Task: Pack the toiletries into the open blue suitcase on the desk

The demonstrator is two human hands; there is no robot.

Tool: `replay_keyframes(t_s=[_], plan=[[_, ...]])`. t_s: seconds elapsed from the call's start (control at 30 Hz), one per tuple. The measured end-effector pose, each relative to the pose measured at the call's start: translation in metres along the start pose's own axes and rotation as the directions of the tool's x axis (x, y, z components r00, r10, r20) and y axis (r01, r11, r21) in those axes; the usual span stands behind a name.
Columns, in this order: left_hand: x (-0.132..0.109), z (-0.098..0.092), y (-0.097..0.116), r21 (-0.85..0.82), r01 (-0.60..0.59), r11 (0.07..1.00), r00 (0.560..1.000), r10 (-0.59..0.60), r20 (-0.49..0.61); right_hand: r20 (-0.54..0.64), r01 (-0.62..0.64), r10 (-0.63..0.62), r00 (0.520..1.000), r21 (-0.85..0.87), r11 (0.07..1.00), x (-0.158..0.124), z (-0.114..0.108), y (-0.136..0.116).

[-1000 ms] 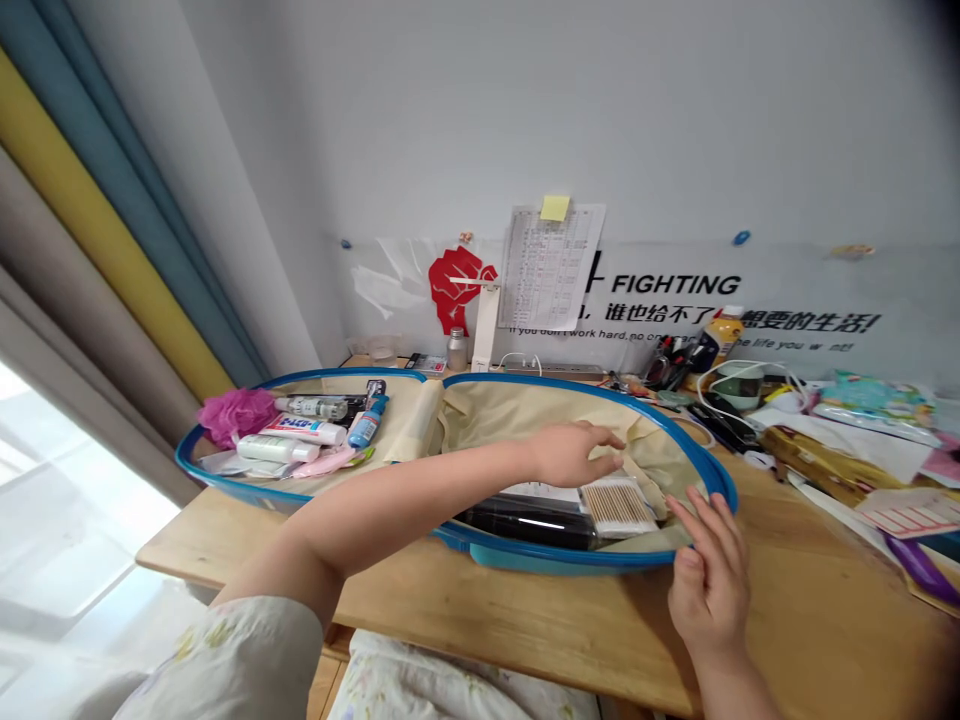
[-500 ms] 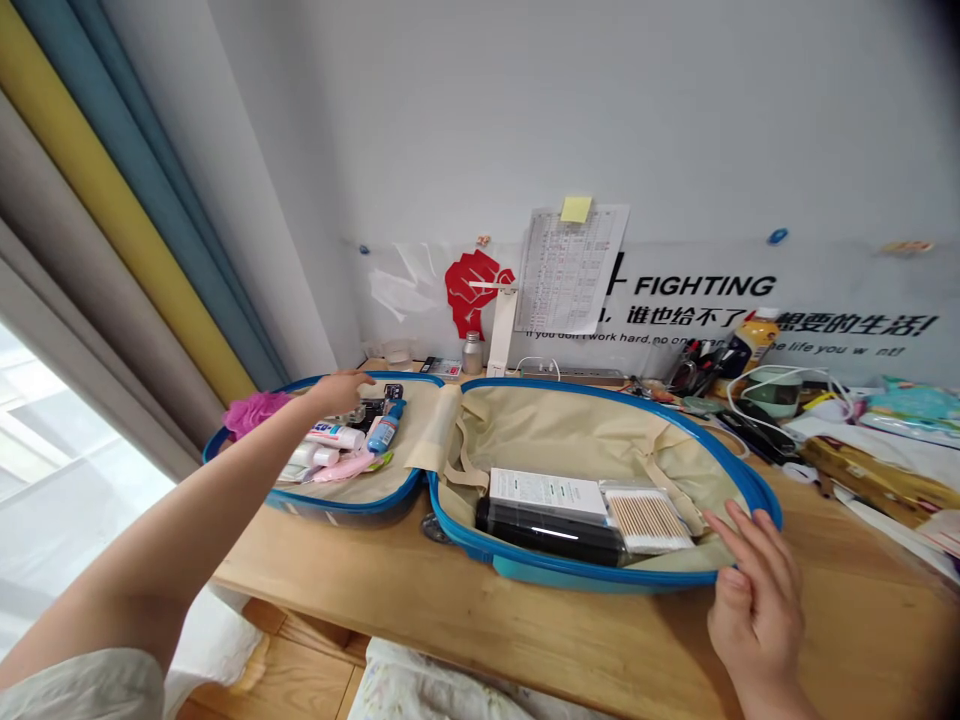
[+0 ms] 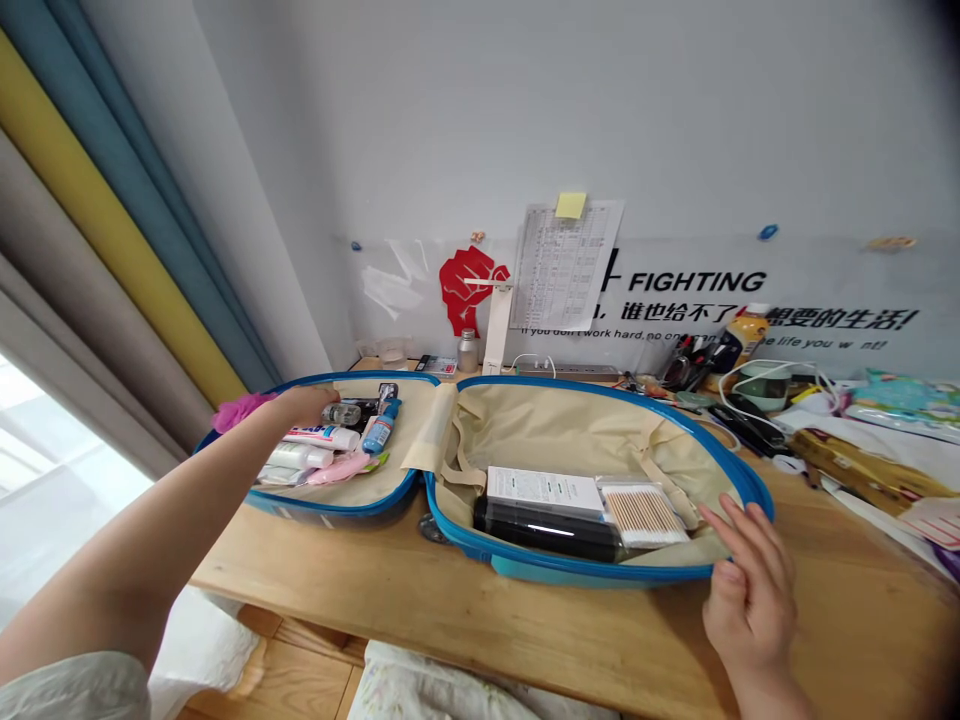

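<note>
An open suitcase [image 3: 517, 562] with a blue rim lies on the desk. My left hand [image 3: 309, 402] is down in its left half, next to a small clear bottle [image 3: 343, 413]; its fingers are mostly hidden. Near it lie a toothpaste tube [image 3: 330, 437], a blue bottle [image 3: 381, 428], white tubes [image 3: 300, 457], a pink item [image 3: 341, 468] and a pink bath puff [image 3: 241, 410]. In the right half are a white box [image 3: 544, 488], a black cylinder [image 3: 547, 530] and a pack of cotton swabs [image 3: 645, 515]. My right hand [image 3: 754, 580] rests open by the right rim, holding nothing.
Behind the suitcase stand a silver-capped bottle [image 3: 467, 352], a white lamp [image 3: 499, 330] and a power strip [image 3: 577, 373]. Cables, pens, a drink bottle [image 3: 742, 335] and a gold packet [image 3: 862, 468] clutter the desk's right side. A curtain [image 3: 112, 220] hangs on the left.
My left hand has moved left and lower among the items in the left half, uncovering the small clear bottle. The view has shifted slightly; my right hand stays by the rim.
</note>
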State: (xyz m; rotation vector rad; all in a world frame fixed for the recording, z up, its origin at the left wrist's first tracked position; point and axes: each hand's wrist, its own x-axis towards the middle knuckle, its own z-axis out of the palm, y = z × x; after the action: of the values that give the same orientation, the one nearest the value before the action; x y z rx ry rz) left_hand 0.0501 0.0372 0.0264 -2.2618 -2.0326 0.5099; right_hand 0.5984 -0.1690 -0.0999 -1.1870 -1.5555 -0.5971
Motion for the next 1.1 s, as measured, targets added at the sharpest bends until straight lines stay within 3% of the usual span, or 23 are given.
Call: replay_keyframes(t_s=[0.13,0.3,0.4,0.53,0.63,0.77,0.9,1.1], plan=[[-0.009,-0.014,0.007,-0.003,-0.030,1.000,0.999,0.030,-0.044,-0.007,0.002,-0.002,1.000,0.017,1.000,-0.001,0.001,0.000],[-0.014,-0.055,0.034,-0.060,-0.094,0.994,0.980,0.081,-0.181,0.009,-0.011,0.011,1.000,0.020,1.000,-0.001,-0.001,0.002],[-0.017,-0.081,0.078,-0.111,-0.244,0.963,0.941,0.208,-0.267,0.008,-0.001,0.001,1.000,0.028,1.000,0.000,-0.001,0.001],[-0.022,-0.100,0.157,-0.182,-0.551,0.814,0.826,0.502,-0.256,-0.011,0.008,-0.007,1.000,0.054,0.999,0.001,-0.001,-0.001],[-0.016,-0.097,0.211,-0.207,-0.652,0.729,0.757,0.635,-0.151,-0.003,-0.016,0.016,1.000,0.037,0.999,0.000,0.000,0.000],[0.002,-0.079,0.254,-0.205,-0.654,0.728,0.748,0.663,-0.035,0.002,-0.023,0.023,1.000,0.024,0.999,-0.002,-0.001,0.001],[0.016,-0.062,0.270,-0.202,-0.634,0.747,0.754,0.655,0.057,-0.003,-0.027,0.027,1.000,0.034,0.999,-0.001,-0.001,-0.001],[0.022,-0.047,0.275,-0.210,-0.632,0.746,0.743,0.660,0.107,-0.004,-0.029,0.029,1.000,0.037,0.999,0.000,-0.001,-0.001]])
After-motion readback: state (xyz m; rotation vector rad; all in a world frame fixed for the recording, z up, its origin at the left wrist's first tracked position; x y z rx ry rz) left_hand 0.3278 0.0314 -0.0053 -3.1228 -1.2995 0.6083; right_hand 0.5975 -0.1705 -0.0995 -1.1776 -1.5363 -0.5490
